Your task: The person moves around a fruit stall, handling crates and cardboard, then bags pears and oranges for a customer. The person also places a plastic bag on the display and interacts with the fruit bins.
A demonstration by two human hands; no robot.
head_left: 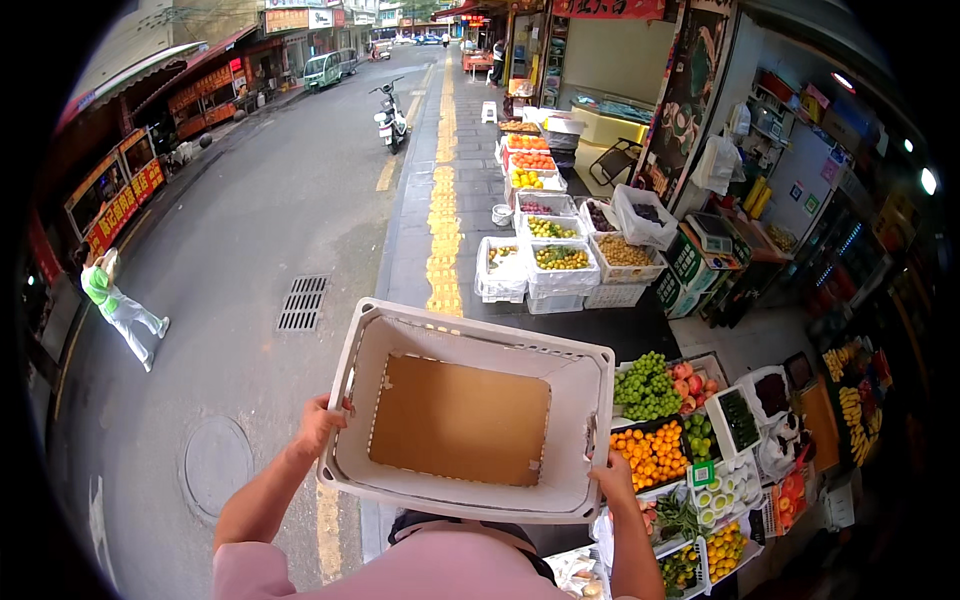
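"Carrying?"
"Holding, I'd judge: bare left hand (322,424) and bare right hand (613,477) curled round opposite ends of an off-white rectangular plastic crate (465,502), before the pink-shirted torso (430,572)."
"Next move?"
"Likely needs both grips, crate level."

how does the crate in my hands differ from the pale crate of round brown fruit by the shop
The held crate shows only a flat brown sheet inside; the fruit crate is full of round fruit. The held crate is gripped by your left hand and right hand; the fruit crate stands among others. Both are pale and open-topped.
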